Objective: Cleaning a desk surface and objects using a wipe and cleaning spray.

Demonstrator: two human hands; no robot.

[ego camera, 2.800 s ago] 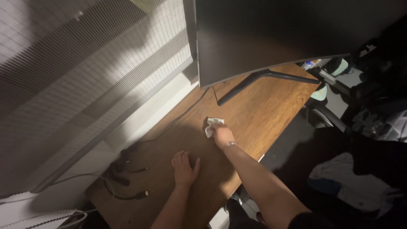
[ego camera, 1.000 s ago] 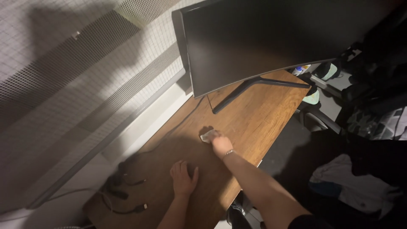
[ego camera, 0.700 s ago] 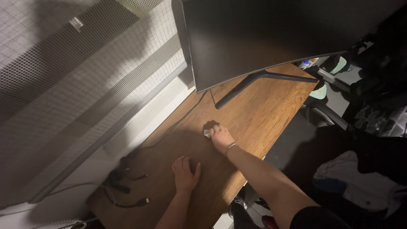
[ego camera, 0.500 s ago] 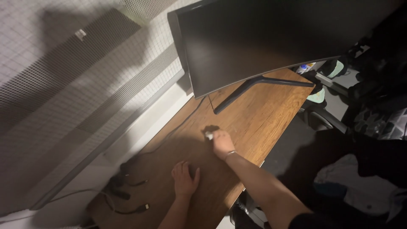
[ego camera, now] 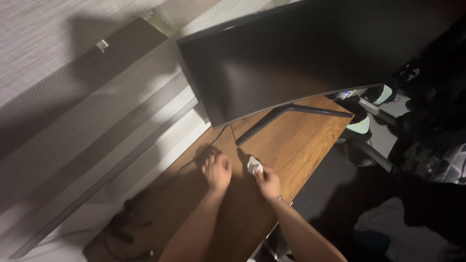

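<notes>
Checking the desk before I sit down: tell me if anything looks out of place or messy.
Loose black cables lie tangled at the desk's near-left corner, plugs unattached. Nothing looks spilled or broken. The right hand holds a crumpled white cloth; the left hand rests on the wood beside it, below the dark monitor.

Both forearms are bare from the elbow down, no sleeves showing. The right hand (ego camera: 270,184) has a thin silvery metal bracelet (ego camera: 276,198) around the wrist. The left hand (ego camera: 218,171) wears nothing visible: no ring, watch or band can be made out in the dim light
</notes>
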